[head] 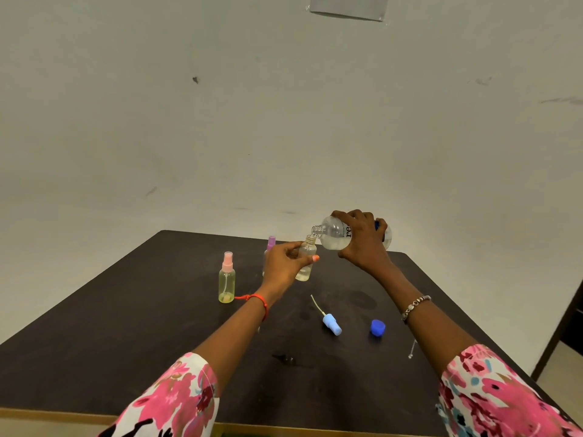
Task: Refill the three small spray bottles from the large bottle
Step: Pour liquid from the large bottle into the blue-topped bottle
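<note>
Head view: small spray bottle is being filled from large bottle.
These are gripped by the fingers of left hand and right hand respectively; a steady tilt is needed.

Your single head-mounted view looks forward and down from above the near tabletop edge, facing the wall.

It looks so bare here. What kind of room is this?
Probably a plain workroom or test room, though it is hard to be sure: a scuffed white wall, a dark table and a sheet taped high up.
</note>
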The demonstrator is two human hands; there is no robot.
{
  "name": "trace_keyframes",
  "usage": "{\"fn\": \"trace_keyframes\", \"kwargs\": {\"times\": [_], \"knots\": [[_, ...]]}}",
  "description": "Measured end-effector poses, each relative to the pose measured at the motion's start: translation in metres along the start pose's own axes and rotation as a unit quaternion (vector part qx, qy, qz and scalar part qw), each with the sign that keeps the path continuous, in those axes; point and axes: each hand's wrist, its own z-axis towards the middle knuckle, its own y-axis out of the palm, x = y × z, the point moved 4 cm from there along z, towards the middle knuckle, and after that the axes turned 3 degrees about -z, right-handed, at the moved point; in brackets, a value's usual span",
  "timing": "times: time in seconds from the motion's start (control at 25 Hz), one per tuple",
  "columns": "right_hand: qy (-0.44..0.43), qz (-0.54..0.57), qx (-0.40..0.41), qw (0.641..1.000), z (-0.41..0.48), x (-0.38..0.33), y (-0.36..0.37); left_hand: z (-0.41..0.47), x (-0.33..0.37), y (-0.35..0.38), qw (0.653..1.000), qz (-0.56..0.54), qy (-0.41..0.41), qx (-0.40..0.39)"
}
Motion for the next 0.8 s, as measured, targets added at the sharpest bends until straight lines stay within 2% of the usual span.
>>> {"fn": "trace_keyframes", "kwargs": {"times": [0.8], "knots": [[-0.002,0.002,-0.002,1.0,-0.0019,-0.002,0.0008,-0.0014,0.0015,-0.0026,1.0,0.017,0.007,0.001]]}}
